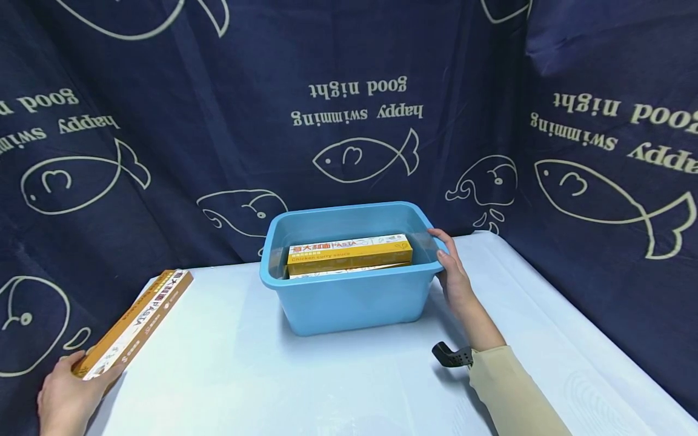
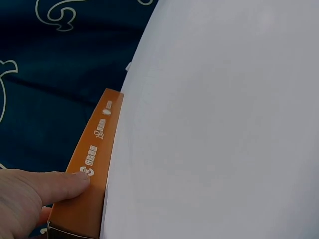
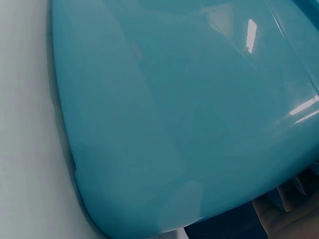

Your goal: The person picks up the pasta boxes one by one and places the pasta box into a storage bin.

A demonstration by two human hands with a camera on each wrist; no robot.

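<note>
My left hand point(image 1: 71, 393) grips the near end of a long orange and white pasta box point(image 1: 143, 321) along the table's left edge. In the left wrist view, the thumb point(image 2: 62, 186) lies on the orange side of this box. A blue plastic tub point(image 1: 354, 303) stands upright at the middle of the table. My right hand point(image 1: 457, 281) holds its right rim, thumb on the near side and fingers over the edge. Inside the tub lies a yellow and white pasta box point(image 1: 349, 255), with another box partly hidden below it. The tub's wall point(image 3: 149, 124) fills most of the right wrist view.
The white table point(image 1: 218, 375) extends around the tub on both sides. A dark blue curtain point(image 1: 245, 151) with fish drawings hangs behind and beside it. A black strap point(image 1: 451, 355) sticks out at my right wrist.
</note>
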